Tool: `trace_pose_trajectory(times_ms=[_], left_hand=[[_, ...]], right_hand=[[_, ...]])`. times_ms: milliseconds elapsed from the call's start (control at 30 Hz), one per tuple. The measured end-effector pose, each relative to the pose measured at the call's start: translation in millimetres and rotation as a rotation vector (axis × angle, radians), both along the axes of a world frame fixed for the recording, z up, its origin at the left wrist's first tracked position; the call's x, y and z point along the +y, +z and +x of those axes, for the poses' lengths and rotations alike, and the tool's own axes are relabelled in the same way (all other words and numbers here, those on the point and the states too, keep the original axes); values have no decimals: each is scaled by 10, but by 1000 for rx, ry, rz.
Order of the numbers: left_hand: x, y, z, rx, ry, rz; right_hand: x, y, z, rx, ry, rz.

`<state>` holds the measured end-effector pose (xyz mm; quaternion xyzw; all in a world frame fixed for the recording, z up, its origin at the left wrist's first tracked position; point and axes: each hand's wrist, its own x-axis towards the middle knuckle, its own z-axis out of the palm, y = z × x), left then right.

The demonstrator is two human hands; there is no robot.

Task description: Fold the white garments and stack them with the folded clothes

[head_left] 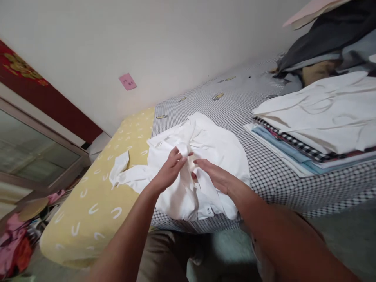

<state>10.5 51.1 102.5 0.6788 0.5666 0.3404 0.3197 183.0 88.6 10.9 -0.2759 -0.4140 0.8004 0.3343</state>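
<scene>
Hands are meeting over a crumpled white shirt [211, 149] that is lying at the centre of the view, on the near edge of a bed [264, 176] covered in black-and-white checked cloth. Coming in from 7 o'clock, the left hand [170, 170] is closing its fingers [176, 153] around a raised fold of the shirt and pinching it. Coming in from 5 o'clock, the right hand [216, 176] is resting on the same fold with its fingers stretched almost flat; whether it is gripping the cloth cannot be told. One sleeve is trailing toward 9 o'clock onto a yellow cover [94, 196] printed with white curved marks. At 3 o'clock, well apart from the shirt, a stack of folded clothes [317, 129] is sitting on the bed with a white garment on top. At 1 o'clock, a heap of dark clothing [329, 35] is lying behind the stack. At 11 o'clock, a small pink square [127, 81] is showing on the pale wall [176, 43].
</scene>
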Motion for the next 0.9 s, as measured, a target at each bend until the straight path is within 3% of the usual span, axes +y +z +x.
trace_pose_trajectory(times_ms=[100,167,233,367,433,500,567,633,733,800,900], left_hand=[[212,134,59,269,-202,-94],[280,87,97,302,-285,-158],[273,-45,115,253,-289,-180],[174,-335,70,80,-66,-203],[156,-373,23,104,92,-150],[159,-320,-14,174,204,-63],[149,-227,-11,200,222,-33],[97,-166,57,201,153,-78],[-42,-227,261,255,63,-164],[-120,-339,396,293,149,-160],[-154,-467,455,197,327,-192]], right_hand=[[-13,7,-23,-24,53,54],[-29,31,-30,-21,51,65],[-49,68,-5,-5,53,71],[-93,117,116,51,84,98],[-101,111,159,40,57,64],[-88,88,163,-27,-18,24],[-58,65,129,-102,-101,9],[-29,51,67,-139,-149,12],[-16,59,-33,-154,-199,17],[-30,73,-79,-184,-214,32],[-61,95,-94,-200,-193,76]])
